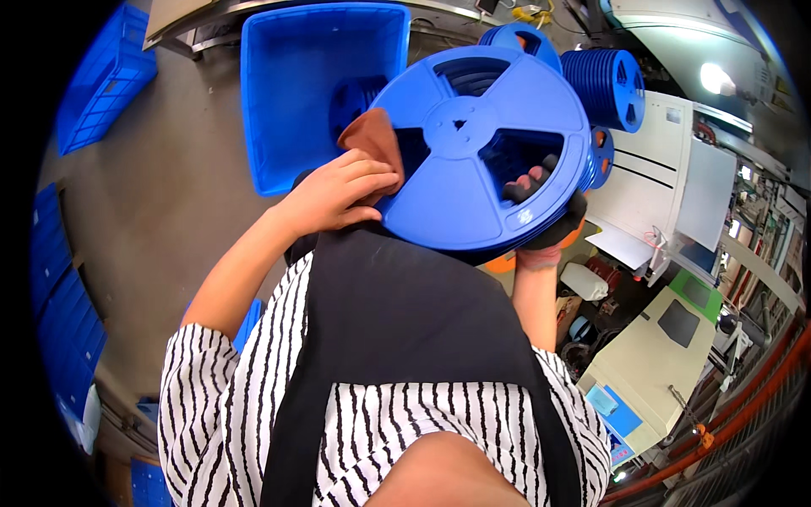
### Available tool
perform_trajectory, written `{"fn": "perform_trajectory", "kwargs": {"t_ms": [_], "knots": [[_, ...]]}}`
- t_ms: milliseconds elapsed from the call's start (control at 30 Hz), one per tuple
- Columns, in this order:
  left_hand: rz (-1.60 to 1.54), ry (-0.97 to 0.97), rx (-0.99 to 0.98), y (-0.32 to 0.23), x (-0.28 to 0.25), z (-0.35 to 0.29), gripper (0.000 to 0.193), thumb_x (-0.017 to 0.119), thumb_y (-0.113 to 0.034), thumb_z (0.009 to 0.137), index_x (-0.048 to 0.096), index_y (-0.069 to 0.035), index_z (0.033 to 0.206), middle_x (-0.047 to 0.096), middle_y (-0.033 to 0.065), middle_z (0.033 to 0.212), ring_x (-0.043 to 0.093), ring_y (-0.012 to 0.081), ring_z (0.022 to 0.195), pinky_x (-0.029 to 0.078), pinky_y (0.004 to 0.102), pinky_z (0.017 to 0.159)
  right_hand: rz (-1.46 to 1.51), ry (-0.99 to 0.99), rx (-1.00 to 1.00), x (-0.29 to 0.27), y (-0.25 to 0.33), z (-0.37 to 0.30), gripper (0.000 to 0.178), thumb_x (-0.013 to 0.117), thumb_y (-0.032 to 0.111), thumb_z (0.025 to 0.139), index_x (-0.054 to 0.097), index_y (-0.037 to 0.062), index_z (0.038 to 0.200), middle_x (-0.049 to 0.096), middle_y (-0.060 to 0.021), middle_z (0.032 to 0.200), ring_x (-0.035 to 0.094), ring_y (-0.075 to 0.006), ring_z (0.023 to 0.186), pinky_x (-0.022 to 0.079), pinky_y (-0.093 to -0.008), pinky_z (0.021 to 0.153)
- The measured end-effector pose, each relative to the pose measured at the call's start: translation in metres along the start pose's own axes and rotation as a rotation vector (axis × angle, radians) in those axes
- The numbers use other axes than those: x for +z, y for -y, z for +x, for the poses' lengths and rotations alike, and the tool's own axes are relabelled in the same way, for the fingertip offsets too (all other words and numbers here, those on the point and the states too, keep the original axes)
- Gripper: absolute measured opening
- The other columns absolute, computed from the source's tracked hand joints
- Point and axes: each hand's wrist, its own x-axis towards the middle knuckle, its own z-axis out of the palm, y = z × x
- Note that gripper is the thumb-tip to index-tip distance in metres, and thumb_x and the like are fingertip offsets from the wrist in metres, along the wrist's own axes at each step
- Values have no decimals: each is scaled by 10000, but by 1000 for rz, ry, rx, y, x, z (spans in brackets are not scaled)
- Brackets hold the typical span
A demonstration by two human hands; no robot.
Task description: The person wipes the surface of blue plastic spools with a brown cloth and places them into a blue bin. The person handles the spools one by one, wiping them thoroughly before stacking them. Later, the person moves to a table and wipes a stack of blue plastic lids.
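The person held a stack of big blue reels [448, 194] up in front of the chest, just beyond a black apron [414, 304], with the round face of the top one turned upward. The right hand [564, 221], in a black glove with bare fingertips, had its fingers clamped on the stack, hooked into one of the open windows while the palm lay round the outer rim. The left hand [348, 190] was bare, its fingers bent together on a brown cloth [378, 139] at the reel's left edge. How many reels were in that grip I couldn't fairly tell. Past them stood a blue bin [255, 110] with more reels partly hidden inside, and to its right another ribbed blue stack [591, 87].
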Motion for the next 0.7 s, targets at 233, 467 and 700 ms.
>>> {"fn": "perform_trajectory", "kwargs": {"t_ms": [233, 467, 700], "knots": [[347, 100, 76, 0, 13, 3, 458, 629, -126, 773, 546, -49, 1217, 592, 77, 1160, 545, 253, 1101, 493, 335, 900, 83, 75, 138, -13, 4, 13, 542, 591, 359, 855, 538, -27, 1232, 651, -148, 983, 638, -261, 885, 522, -419, 838], [258, 105, 18, -26, -18, -9, 486, 655, -81, 719, 553, -46, 1193, 594, 66, 1150, 549, 259, 1104, 519, 338, 862, -20, -79, 143, -16, 10, 19, 531, 542, 320, 898, 495, -45, 1282, 640, -141, 1112, 620, -244, 1005, 483, -405, 925], [-750, -565, -797, -4, -70, -78, 241, 463, -85, 936, 549, 11, 1140, 671, 118, 912, 664, 193, 769, 539, 317, 665, 129, 29, 234, -33, 1, 0, 604, 590, 276, 885, 402, -63, 1348, 616, -111, 1029, 592, -250, 920, 458, -428, 917]]}}
